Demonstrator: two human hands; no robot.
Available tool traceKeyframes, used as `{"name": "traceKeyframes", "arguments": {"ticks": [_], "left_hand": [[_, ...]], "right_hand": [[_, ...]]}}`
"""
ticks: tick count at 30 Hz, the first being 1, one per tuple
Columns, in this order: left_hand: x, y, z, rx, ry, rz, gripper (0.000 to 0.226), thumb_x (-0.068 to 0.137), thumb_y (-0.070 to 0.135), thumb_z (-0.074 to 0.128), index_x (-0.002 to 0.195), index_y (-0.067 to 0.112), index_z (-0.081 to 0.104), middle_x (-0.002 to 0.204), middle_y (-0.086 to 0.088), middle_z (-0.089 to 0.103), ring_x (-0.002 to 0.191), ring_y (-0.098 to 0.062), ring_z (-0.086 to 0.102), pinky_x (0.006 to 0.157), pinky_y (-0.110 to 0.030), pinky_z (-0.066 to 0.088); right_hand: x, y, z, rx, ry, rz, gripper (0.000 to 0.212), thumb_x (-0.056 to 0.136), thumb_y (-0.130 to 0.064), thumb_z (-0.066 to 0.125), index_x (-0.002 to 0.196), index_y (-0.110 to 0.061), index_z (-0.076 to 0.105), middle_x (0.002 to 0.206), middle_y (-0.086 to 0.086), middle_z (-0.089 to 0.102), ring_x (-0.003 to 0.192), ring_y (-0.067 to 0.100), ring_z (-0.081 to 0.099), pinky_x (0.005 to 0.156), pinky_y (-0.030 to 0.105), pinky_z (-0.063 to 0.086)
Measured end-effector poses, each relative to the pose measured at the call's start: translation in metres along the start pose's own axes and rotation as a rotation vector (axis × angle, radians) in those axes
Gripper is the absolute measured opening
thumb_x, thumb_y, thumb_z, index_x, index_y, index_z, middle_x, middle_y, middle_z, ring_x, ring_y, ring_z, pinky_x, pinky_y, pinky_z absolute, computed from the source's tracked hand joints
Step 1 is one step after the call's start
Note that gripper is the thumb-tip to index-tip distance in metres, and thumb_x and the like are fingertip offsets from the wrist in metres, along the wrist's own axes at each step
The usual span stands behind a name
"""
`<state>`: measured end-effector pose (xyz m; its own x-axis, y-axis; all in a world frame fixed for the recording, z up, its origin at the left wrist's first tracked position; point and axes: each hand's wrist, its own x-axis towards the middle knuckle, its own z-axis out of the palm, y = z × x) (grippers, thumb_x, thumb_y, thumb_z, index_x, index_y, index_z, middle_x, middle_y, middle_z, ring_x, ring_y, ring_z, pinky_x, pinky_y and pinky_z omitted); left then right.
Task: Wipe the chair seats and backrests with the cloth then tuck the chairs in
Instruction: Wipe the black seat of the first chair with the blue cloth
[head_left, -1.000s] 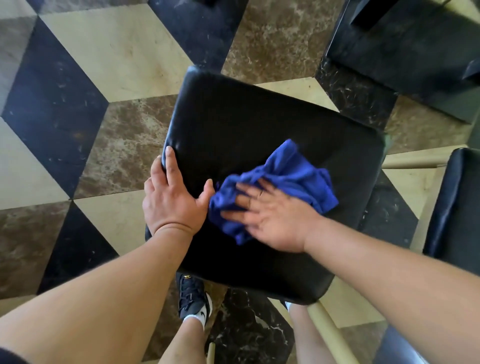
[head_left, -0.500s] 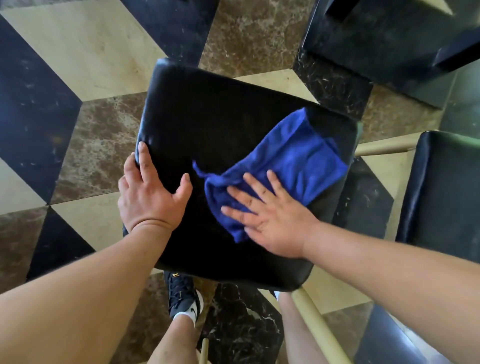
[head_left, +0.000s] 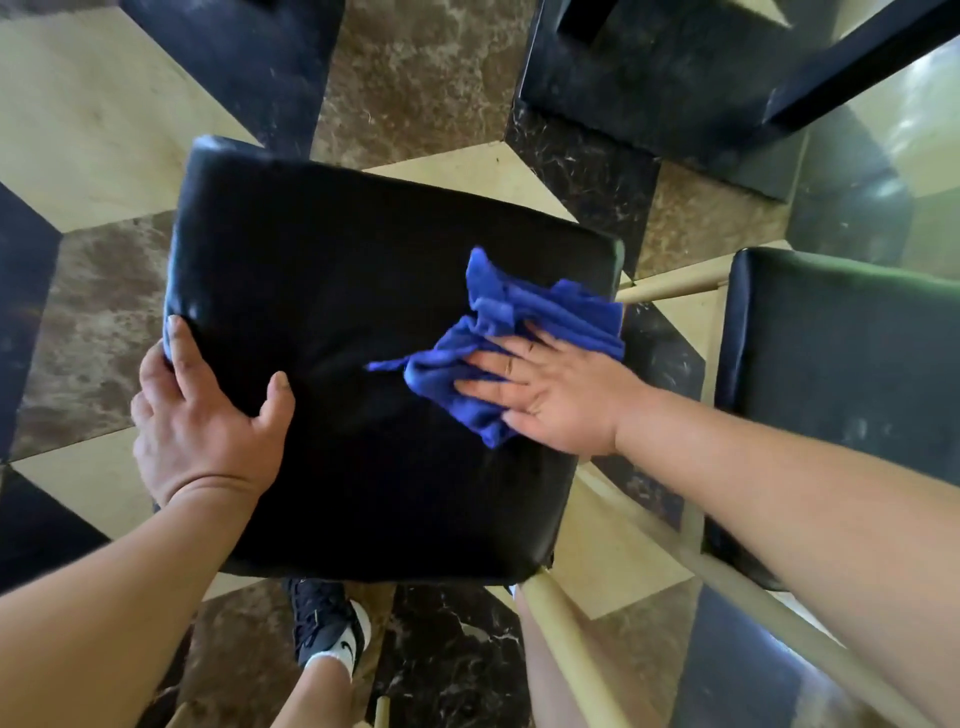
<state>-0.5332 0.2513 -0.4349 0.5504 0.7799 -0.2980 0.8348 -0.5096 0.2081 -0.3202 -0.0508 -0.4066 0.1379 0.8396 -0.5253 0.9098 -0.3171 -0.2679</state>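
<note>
Checkered floor below; right hand (head_left: 550, 395) fingers flat press cloth (head_left: 524, 332) onto seat (head_left: 363, 291).

1. Both arms are bare to the frame's edge: the left forearm (head_left: 104, 597) enters from 8 o'clock, the right forearm (head_left: 779, 493) from 4 o'clock.
2. The right hand (head_left: 556, 395) wears a thin ring (head_left: 509, 366) on one finger; its colour is hard to tell.
3. At 6 o'clock sits a dark lace-up sneaker (head_left: 319, 616) over a white sock (head_left: 340, 654), which bears a small black swoosh mark.
4. Two bare lower legs show at 6 o'clock: one shin (head_left: 311, 696) above the sock, the other leg (head_left: 540, 670) just right of it.
</note>
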Motion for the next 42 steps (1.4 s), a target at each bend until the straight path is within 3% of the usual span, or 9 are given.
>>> {"name": "traceKeyframes", "arguments": {"ticks": [7, 14, 21, 25, 29, 34, 37, 40, 42], "left_hand": [[0.002, -0.002, 0.005, 0.018, 0.008, 0.000, 0.099, 0.086, 0.076, 0.047, 0.163, 0.034, 0.002, 0.163, -0.012, 0.027, 0.134, -0.050, 0.039, 0.102, -0.069, 0.043], [0.001, -0.001, 0.002, 0.005, 0.005, -0.005, 0.099, 0.086, 0.075, 0.047, 0.163, 0.034, 0.002, 0.164, -0.013, 0.027, 0.138, -0.049, 0.037, 0.105, -0.068, 0.043], [0.001, 0.000, 0.006, -0.001, 0.012, -0.007, 0.100, 0.086, 0.077, 0.047, 0.163, 0.033, 0.002, 0.163, -0.012, 0.028, 0.137, -0.047, 0.038, 0.105, -0.066, 0.043], [0.000, 0.001, 0.005, 0.011, -0.019, -0.019, 0.102, 0.085, 0.078, 0.046, 0.164, 0.031, 0.002, 0.164, -0.012, 0.028, 0.133, -0.046, 0.042, 0.103, -0.063, 0.044], [0.002, 0.001, -0.006, -0.028, -0.114, -0.032, 0.097, 0.085, 0.075, 0.040, 0.165, 0.035, 0.004, 0.167, -0.009, 0.027, 0.139, -0.040, 0.040, 0.110, -0.054, 0.040], [0.019, -0.006, -0.033, -0.451, -0.275, -0.148, 0.067, 0.090, 0.054, 0.041, 0.156, 0.054, 0.029, 0.162, 0.007, 0.040, 0.141, -0.020, 0.044, 0.109, -0.039, 0.036], [0.039, 0.006, -0.060, -0.862, -0.341, -0.455, 0.046, 0.095, 0.051, 0.043, 0.135, 0.039, 0.064, 0.131, 0.004, 0.067, 0.118, -0.020, 0.062, 0.098, -0.033, 0.043], [0.060, 0.007, -0.088, -1.237, -0.467, -0.753, 0.060, 0.099, 0.061, 0.034, 0.118, 0.022, 0.075, 0.106, -0.003, 0.081, 0.082, -0.019, 0.075, 0.069, -0.033, 0.055], [0.067, 0.005, -0.094, -1.285, -0.505, -0.751, 0.069, 0.099, 0.065, 0.029, 0.124, 0.019, 0.073, 0.114, -0.006, 0.080, 0.083, -0.020, 0.077, 0.070, -0.034, 0.056]], "right_hand": [[0.019, 0.045, -0.018, 0.009, 0.223, 0.404, 0.063, 0.105, -0.050, 0.023, 0.165, -0.036, 0.009, 0.174, -0.003, 0.005, 0.160, 0.029, -0.005, 0.125, 0.060, -0.003], [-0.024, -0.045, 0.030, -0.067, 0.174, 0.119, 0.065, 0.104, -0.047, 0.037, 0.164, -0.032, 0.019, 0.174, 0.005, 0.010, 0.157, 0.044, -0.004, 0.120, 0.073, 0.003], [-0.055, -0.100, 0.057, -0.068, -0.139, -0.334, 0.053, 0.110, -0.047, 0.023, 0.162, -0.045, 0.013, 0.173, -0.009, 0.003, 0.155, 0.029, -0.027, 0.119, 0.063, -0.021], [-0.036, -0.081, 0.044, -0.026, -0.050, -0.368, 0.054, 0.108, -0.046, 0.036, 0.161, -0.041, 0.025, 0.169, -0.009, 0.025, 0.159, 0.021, -0.001, 0.125, 0.053, -0.005], [0.042, -0.077, 0.012, -0.008, 0.173, -0.066, 0.060, 0.102, -0.046, 0.036, 0.160, -0.032, 0.026, 0.168, -0.001, 0.029, 0.157, 0.026, 0.014, 0.124, 0.053, 0.006], [0.165, -0.093, -0.048, 0.069, 0.276, 0.230, 0.064, 0.103, -0.050, 0.020, 0.163, -0.036, 0.002, 0.174, -0.004, 0.002, 0.159, 0.029, -0.008, 0.121, 0.058, -0.017], [0.219, -0.105, -0.080, 0.131, 0.293, 0.332, 0.064, 0.103, -0.050, 0.017, 0.164, -0.038, 0.000, 0.175, -0.003, -0.005, 0.158, 0.031, -0.014, 0.117, 0.060, -0.021], [0.244, -0.129, -0.095, 0.155, 0.279, 0.386, 0.065, 0.103, -0.046, 0.020, 0.165, -0.033, 0.002, 0.175, -0.001, -0.005, 0.158, 0.036, -0.013, 0.118, 0.065, -0.017], [0.240, -0.157, -0.087, 0.125, 0.267, 0.322, 0.066, 0.102, -0.044, 0.022, 0.165, -0.029, 0.008, 0.175, 0.000, -0.001, 0.158, 0.036, -0.011, 0.119, 0.066, -0.014]]}}
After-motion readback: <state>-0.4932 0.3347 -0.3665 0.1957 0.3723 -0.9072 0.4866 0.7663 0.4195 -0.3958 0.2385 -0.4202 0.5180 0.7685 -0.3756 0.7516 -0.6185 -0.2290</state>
